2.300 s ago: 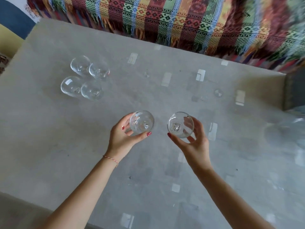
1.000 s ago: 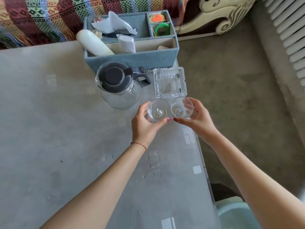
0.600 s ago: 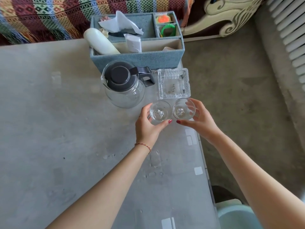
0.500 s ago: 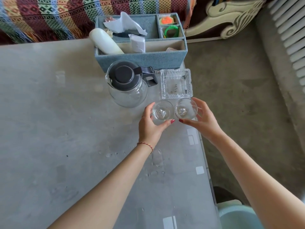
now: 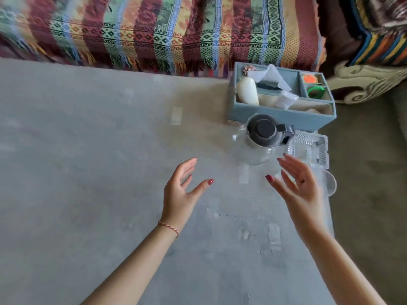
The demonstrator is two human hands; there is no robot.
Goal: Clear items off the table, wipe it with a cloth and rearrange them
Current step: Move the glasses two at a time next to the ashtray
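Observation:
My left hand point(image 5: 184, 190) hovers open over the grey table point(image 5: 88, 172), fingers spread, holding nothing. My right hand point(image 5: 297, 186) is also open, palm turned inward, near the table's right edge. A clear glass point(image 5: 330, 183) stands on the table just behind my right hand, mostly hidden by it. The second glass is hidden from me. A glass jug with a dark lid point(image 5: 261, 139) stands beyond my hands, and a clear square dish point(image 5: 312, 146) lies to its right.
A blue organiser box point(image 5: 284, 116) with a white bottle, tissues and small items sits at the far right corner of the table. A striped woven blanket point(image 5: 165, 31) covers the sofa behind. The floor drops off past the table's right edge.
Both hands have let go of the two glasses beside the jug and dish and pulled back open. The view has swung left, so the jug and box now sit at the right.

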